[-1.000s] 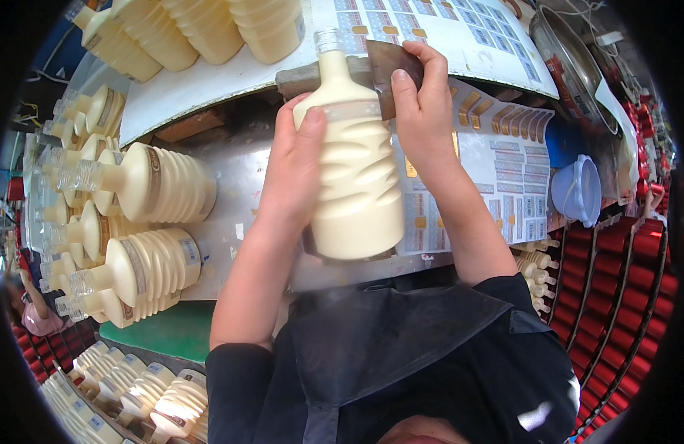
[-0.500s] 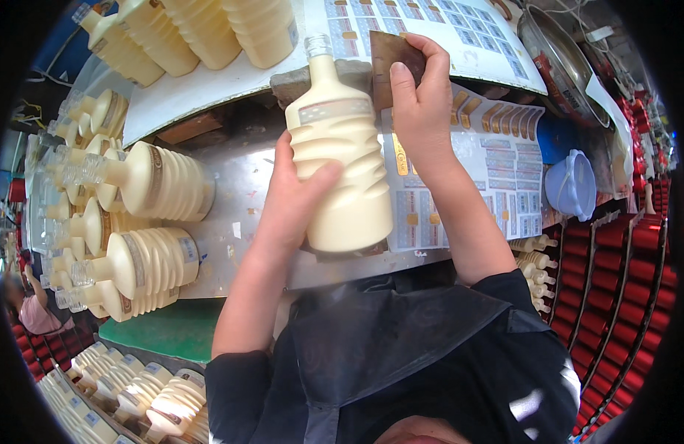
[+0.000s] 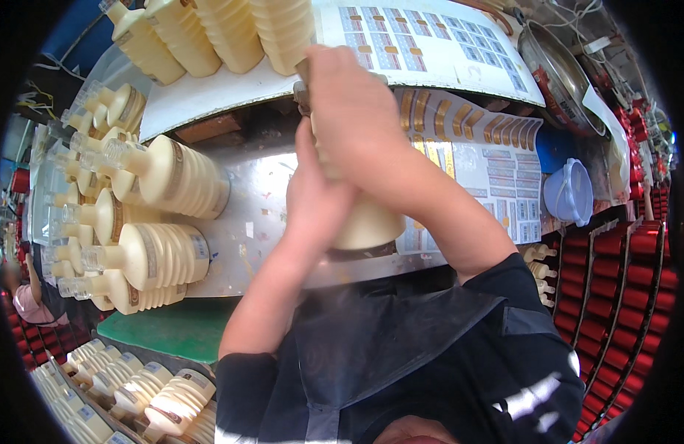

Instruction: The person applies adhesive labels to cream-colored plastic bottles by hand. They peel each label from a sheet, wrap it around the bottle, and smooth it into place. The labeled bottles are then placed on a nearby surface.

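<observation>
Both hands close around a cream ribbed bottle (image 3: 368,222) above the metal table (image 3: 260,200): left hand (image 3: 316,200) grips its body, right hand (image 3: 356,111) covers its neck. Filled, it probably handles heavy and stiff; the ribs offer a firm hold

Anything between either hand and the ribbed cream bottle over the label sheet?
Nothing visible. The left hand and right hand both grip the ribbed cream bottle directly, above the label sheet; the right hand hides its upper part.
</observation>
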Action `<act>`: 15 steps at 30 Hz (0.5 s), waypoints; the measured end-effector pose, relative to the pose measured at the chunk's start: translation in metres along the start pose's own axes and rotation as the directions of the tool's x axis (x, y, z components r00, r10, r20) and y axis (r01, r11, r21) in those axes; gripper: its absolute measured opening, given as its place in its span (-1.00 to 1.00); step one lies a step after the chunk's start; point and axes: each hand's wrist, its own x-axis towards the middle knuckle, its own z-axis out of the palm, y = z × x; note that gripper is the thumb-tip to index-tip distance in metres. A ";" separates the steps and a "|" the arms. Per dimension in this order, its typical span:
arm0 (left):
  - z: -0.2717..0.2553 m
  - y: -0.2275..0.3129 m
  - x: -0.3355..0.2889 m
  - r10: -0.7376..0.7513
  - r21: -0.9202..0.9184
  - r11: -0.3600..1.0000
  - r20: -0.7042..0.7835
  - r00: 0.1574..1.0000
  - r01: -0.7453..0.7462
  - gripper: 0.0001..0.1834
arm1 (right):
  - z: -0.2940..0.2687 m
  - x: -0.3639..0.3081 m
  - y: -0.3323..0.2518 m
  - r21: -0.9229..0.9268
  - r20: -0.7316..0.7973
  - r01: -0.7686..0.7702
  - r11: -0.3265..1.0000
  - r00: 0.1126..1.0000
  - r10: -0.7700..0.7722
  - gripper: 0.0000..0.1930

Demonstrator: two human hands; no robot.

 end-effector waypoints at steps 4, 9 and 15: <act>-0.005 -0.006 -0.007 0.237 0.282 0.929 0.039 0.971 -0.238 0.12 | -0.005 -0.008 0.043 0.141 -0.234 -0.074 0.987 0.967 0.106 -0.59; 0.001 -0.013 -0.005 0.195 0.250 0.947 0.040 0.980 -0.199 0.14 | 0.008 -0.024 0.085 0.375 -0.253 -0.105 0.921 0.944 0.211 -0.56; 0.002 -0.021 -0.005 0.208 0.124 0.970 0.013 0.978 -0.208 0.13 | 0.010 -0.023 0.100 0.390 -0.307 -0.004 0.921 0.942 0.134 -0.57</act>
